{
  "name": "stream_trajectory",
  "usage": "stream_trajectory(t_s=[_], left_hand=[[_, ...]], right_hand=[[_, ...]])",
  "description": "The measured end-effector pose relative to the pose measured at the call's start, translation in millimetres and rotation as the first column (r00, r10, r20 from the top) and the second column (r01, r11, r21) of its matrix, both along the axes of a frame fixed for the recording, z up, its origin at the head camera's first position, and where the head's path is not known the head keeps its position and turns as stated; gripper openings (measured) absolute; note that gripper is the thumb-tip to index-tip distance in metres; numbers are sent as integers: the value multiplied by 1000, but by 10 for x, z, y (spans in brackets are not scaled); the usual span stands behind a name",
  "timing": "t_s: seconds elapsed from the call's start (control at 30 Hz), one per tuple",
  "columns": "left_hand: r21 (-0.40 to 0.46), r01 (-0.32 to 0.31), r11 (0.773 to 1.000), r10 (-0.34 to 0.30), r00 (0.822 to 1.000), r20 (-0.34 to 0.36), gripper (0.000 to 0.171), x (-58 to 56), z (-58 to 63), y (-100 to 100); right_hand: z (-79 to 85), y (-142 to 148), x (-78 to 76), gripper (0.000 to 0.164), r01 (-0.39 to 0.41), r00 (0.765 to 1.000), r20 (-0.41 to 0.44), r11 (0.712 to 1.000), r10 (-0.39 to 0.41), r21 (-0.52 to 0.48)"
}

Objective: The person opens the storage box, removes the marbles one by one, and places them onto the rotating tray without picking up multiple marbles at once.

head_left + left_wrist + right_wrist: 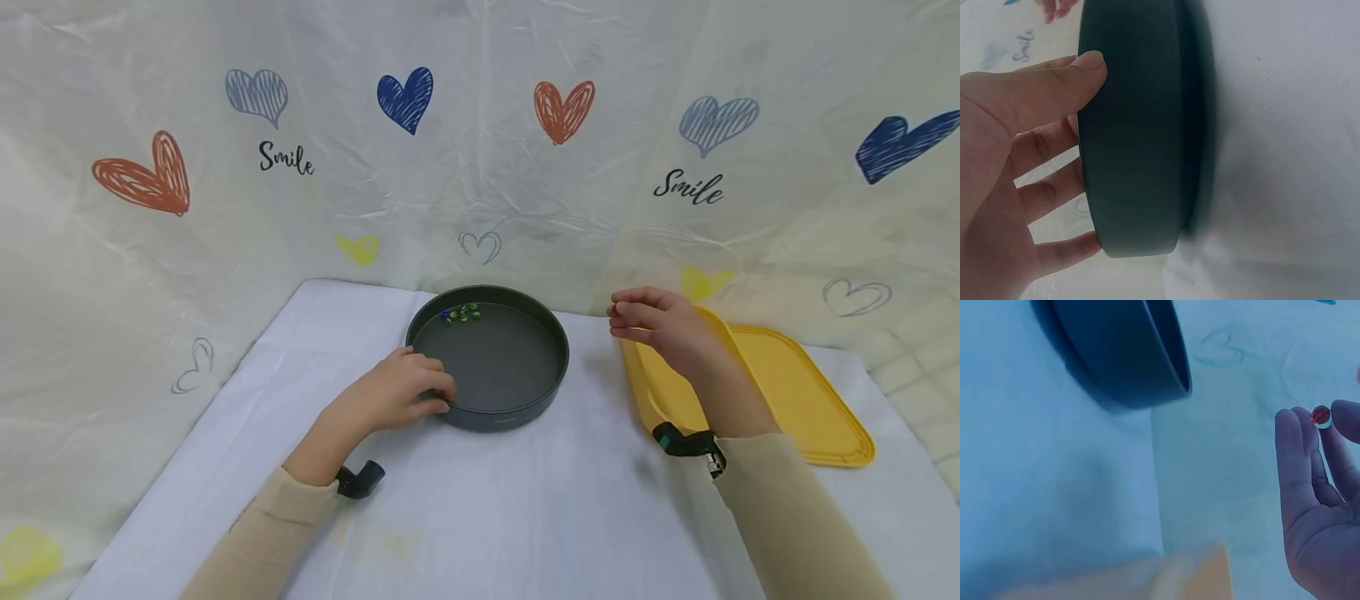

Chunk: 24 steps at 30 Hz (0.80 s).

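My left hand (397, 387) grips the near left rim of a round dark pan (502, 354). In the left wrist view its thumb (1090, 65) presses the pan's outer wall (1135, 144), and the other fingers reach over the rim. Several small green and blue marbles (461, 313) lie inside, by the pan's far left wall. To the right, my right hand (667, 329) is raised over a yellow container (641, 383). Between thumb and fingertips it pinches one clear marble (1321, 417) with a reddish streak, as the right wrist view shows.
A flat yellow lid or tray (795, 392) lies at the right, partly behind the container and right forearm. White cloth (480, 517) covers the table. Behind it hangs a pale sheet (480, 183) printed with hearts and the word Smile.
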<state>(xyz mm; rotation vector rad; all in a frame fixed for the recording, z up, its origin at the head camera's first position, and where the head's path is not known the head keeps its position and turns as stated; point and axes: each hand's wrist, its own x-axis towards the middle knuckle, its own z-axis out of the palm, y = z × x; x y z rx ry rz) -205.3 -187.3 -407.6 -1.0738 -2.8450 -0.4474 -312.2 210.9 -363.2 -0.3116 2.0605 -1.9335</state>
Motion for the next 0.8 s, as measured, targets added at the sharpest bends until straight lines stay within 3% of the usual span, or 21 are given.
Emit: stream_trajectory(t_s=[0.33, 0.57, 0.63, 0.8], left_hand=[[1, 6, 1000, -6, 1000, -6, 10, 4, 13, 10], [-13, -6, 1000, 6, 1000, 22, 9, -2, 7, -5], [-10, 1, 1000, 0, 1000, 24, 9, 1, 2, -4], [-13, 8, 1000, -8, 1000, 5, 8, -3, 0, -8]], right_hand=[[-89, -445, 167, 16, -9, 999, -40, 983, 2, -182], [-86, -770, 182, 12, -28, 998, -57, 922, 6, -386], [-109, -845, 185, 11, -26, 999, -49, 914, 7, -406], [-235, -990, 183, 9, -20, 999, -33, 950, 10, -313]])
